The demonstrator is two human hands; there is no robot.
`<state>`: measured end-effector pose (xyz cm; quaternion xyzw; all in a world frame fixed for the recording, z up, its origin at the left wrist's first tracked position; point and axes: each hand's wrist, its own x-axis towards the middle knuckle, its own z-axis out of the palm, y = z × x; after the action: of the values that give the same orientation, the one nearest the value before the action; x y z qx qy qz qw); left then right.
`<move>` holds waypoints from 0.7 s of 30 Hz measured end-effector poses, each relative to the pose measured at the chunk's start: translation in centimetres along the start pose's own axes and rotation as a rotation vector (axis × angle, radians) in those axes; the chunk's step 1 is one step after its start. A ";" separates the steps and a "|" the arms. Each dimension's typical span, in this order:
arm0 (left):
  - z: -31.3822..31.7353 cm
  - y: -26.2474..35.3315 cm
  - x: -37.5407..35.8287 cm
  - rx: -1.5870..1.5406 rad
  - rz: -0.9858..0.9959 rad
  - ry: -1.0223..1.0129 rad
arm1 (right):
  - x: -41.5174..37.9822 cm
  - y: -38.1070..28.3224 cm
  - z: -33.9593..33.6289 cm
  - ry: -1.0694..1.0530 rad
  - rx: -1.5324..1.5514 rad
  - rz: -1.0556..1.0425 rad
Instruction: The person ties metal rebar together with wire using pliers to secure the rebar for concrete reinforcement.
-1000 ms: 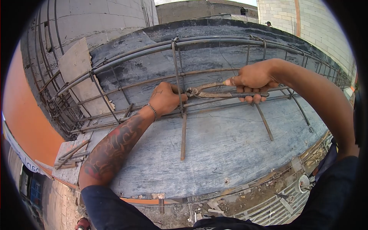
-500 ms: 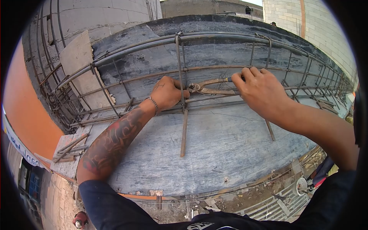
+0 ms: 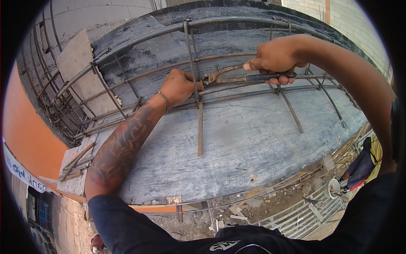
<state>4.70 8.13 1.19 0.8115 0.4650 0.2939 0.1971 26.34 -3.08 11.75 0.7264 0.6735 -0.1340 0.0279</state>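
Note:
My right hand (image 3: 279, 57) is closed on a pair of rusty pincers (image 3: 215, 78) with dark handle grips, one handle running under the fingers. The pincers' jaws point left, at a vertical bar of the rebar cage (image 3: 189, 46). On the other side of that bar, my left hand (image 3: 179, 86) is closed close to the jaws, its fingertips partly behind the bar. Whatever it grips there is hidden. A short rusty bar (image 3: 200, 131) sticks out below the cage, over the grey formwork board (image 3: 245, 148).
Cut bar pieces (image 3: 77, 163) lie at the board's left end. Beyond the front edge, far below, are a metal grate (image 3: 296, 220), a white bucket (image 3: 334, 186) and a person in dark clothing (image 3: 360, 167). A dark formwork panel (image 3: 148, 36) stands behind the cage.
My right hand has rolled over with the pincers, its wrist and forearm now raised higher. My left hand stays at the same bar. The view has shifted slightly.

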 end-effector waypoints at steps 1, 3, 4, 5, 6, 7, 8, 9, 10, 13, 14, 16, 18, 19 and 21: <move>0.0 0.1 0.0 -0.002 -0.001 -0.001 | -0.3 -0.4 0.1 0.012 0.084 0.033; 0.1 0.0 -0.1 -0.006 -0.008 -0.002 | -0.8 -0.6 0.3 0.019 -0.057 0.013; 0.0 0.1 0.0 0.001 -0.015 0.002 | -1.0 -0.7 0.4 0.031 -0.192 -0.015; -0.1 0.2 0.0 -0.005 -0.015 0.004 | -1.0 -0.3 0.8 0.031 -0.198 -0.013; 0.0 0.2 -0.1 -0.006 -0.013 0.010 | -0.6 0.5 1.8 0.274 -0.401 -0.144; 0.0 0.2 -0.1 -0.002 -0.008 0.014 | -0.6 0.8 2.6 0.521 -0.596 -0.278; -0.1 0.2 -0.1 -0.005 -0.013 0.014 | -0.6 0.9 3.1 0.517 -0.598 -0.282; 0.0 0.1 -0.1 0.003 -0.007 0.013 | -0.6 1.0 3.7 0.587 -0.770 -0.303; -0.1 0.1 0.0 0.012 0.002 0.013 | -0.6 1.1 4.1 0.658 -0.943 -0.322; -0.1 0.1 0.0 0.008 -0.002 0.007 | 1.0 3.9 3.4 1.132 -1.413 -0.664; -0.1 0.3 -0.2 0.007 0.003 0.007 | 1.0 4.1 3.7 1.132 -1.416 -0.659; -0.2 0.7 -0.4 0.030 -0.010 0.013 | 0.4 4.0 4.1 1.264 -1.461 -0.733; 0.0 0.1 0.1 0.026 -0.007 0.000 | 0.1 3.0 4.4 0.958 -1.219 -0.524; 0.0 -0.1 0.4 0.017 -0.006 0.000 | -0.3 2.0 4.3 0.664 -0.975 -0.332; 0.0 0.0 0.4 0.020 -0.012 -0.009 | -0.2 0.8 2.9 0.517 -0.751 -0.225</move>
<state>4.87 8.51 1.26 0.8120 0.4717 0.2844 0.1929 26.62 -3.96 8.86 0.5980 0.7348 0.3022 0.1056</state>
